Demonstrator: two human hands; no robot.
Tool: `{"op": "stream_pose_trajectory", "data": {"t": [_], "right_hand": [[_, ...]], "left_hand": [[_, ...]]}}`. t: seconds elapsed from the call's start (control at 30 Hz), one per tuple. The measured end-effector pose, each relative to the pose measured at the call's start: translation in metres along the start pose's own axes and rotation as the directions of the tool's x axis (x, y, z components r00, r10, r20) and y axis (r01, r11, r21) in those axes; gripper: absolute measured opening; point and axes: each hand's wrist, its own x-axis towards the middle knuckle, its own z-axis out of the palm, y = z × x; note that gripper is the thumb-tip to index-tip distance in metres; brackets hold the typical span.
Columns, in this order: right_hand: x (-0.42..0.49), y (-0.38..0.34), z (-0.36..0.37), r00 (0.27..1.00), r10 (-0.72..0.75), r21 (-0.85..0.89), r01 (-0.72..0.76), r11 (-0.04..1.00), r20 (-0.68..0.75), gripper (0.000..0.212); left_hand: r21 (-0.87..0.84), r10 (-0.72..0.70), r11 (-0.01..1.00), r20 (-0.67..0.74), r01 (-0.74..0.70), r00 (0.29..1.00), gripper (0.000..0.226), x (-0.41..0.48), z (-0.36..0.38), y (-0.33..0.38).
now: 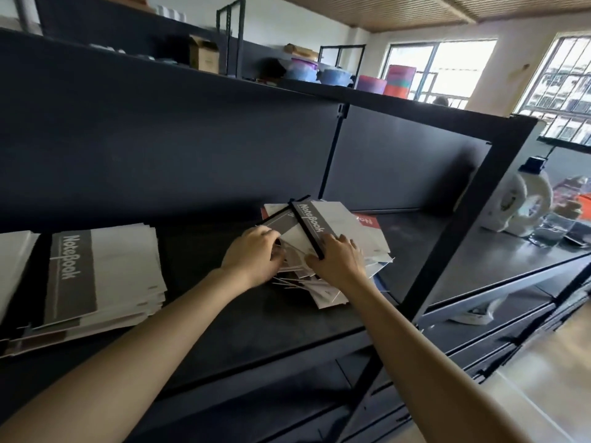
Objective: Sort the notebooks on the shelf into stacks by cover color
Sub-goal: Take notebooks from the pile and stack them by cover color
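Both hands are in the loose pile (323, 284) now, mid-shelf toward the right. The left hand (252, 257) curls its fingers into the fanned covers and grips them. The right hand (339, 260) curls round the near end of the top grey notebook (332, 219), right at its black spine. Off to the left sits the grey stack (108, 273), fairly square and well apart from the mess. A red notebook (367, 220) peeks out at the far right, under the pile. To my eye the job here is freeing that grey one. Pin the pile with the left hand and lift by the spine so the pages don't flop. Carry it clear across the shelf (240, 318) rather than dragging, or the slippery covers underneath could slide off the near edge.
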Motion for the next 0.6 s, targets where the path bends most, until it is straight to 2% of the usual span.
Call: {"op": "stream_pose_trajectory", "data": {"t": [0.13,0.27,0.37,0.43,0.47,0.5,0.53,0.6], "right_hand": [[0.01,-0.001,-0.009,0.989,-0.119,-0.162,0.132,0.978,0.089,0.045],[0.006,0.002,-0.029,0.944,-0.253,-0.299,0.308,0.903,0.21,0.04],[0.01,0.006,-0.041,0.931,-0.242,-0.258,0.313,0.914,0.273,0.024],[0.01,0.005,-0.047,0.948,-0.208,-0.207,0.259,0.943,0.24,0.014],[0.007,0.002,-0.049,0.956,-0.196,-0.207,0.242,0.948,0.219,0.018],[0.004,-0.002,-0.049,0.962,-0.184,-0.22,0.227,0.949,0.2,0.023],[-0.001,-0.007,-0.049,0.967,-0.181,-0.238,0.221,0.946,0.18,0.025],[-0.013,-0.019,-0.047,0.968,-0.213,-0.243,0.241,0.94,0.134,0.028]], "left_hand": [[-0.08,0.04,0.996,-0.059,-0.045,0.997,0.039,0.011,0.003,0.012],[-0.201,0.057,0.978,-0.028,-0.062,0.998,0.035,0.015,0.004,0.029],[-0.359,0.046,0.932,-0.008,-0.045,0.999,0.029,0.015,0.009,0.039],[-0.493,-0.026,0.868,0.057,0.051,0.998,0.019,0.015,0.013,0.044],[-0.589,-0.081,0.797,0.115,0.133,0.99,0.008,0.015,0.012,0.048],[-0.696,-0.131,0.684,0.177,0.218,0.975,0.013,0.016,0.011,0.051],[-0.787,-0.178,0.539,0.243,0.301,0.954,0.019,0.017,0.009,0.054],[-0.865,-0.243,0.247,0.38,0.436,0.892,0.026,0.016,-0.001,0.06]]}}
